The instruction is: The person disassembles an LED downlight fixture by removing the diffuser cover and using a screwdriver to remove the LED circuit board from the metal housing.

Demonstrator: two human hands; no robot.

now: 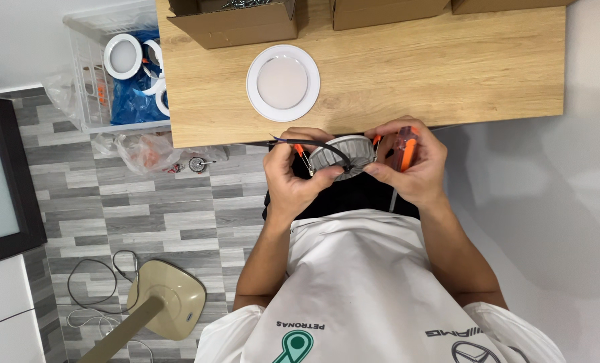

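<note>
My left hand [292, 173] and my right hand [411, 163] hold a round grey downlight housing [344, 154] between them, just in front of the wooden table's near edge. Its back faces up, with a black wire and orange spring clips on both sides. My right hand also grips a screwdriver with an orange and dark handle [403, 152], shaft pointing down. On the table [448, 74] beyond my hands lies a round white downlight [283, 83], face up.
Cardboard boxes [236, 23] line the table's far edge. Left of the table a clear plastic crate [92, 74] holds more white lights and blue bags. Plastic bags [139, 151] and a beige fan base [169, 299] with cable rest on the tiled floor.
</note>
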